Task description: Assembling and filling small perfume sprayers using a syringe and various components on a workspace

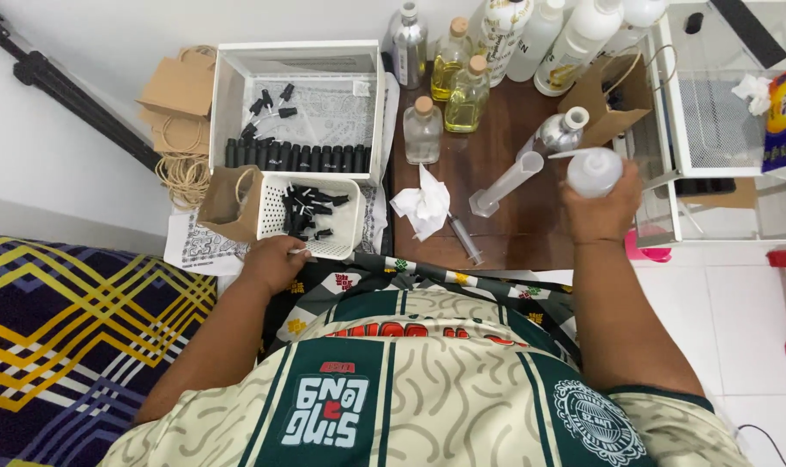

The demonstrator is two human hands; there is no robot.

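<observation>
bottles (pixel 449 65) crowd dark wooden table (pixel 514 216) beside white tiled floor (pixel 739 303).

The squeeze bottle (pixel 593 171) is small, round and translucent white, with a thin spout that juts out to the left. It is tipped over nearly on its side, held in the air above the right end of the brown bench (pixel 514 220). The right hand (pixel 602 207) is wrapped around it from below. Its spout tip sits at the mouth of the cylinder (pixel 505 185). The cylinder is a clear, slim measuring tube. It leans, its base down on the bench to the lower left and its open top up to the right. The basket (pixel 311 216) is small, white and perforated. It holds a heap of little black and white caps and sits left of the bench. The left hand (pixel 273 261) rests curled at its near rim.
</observation>
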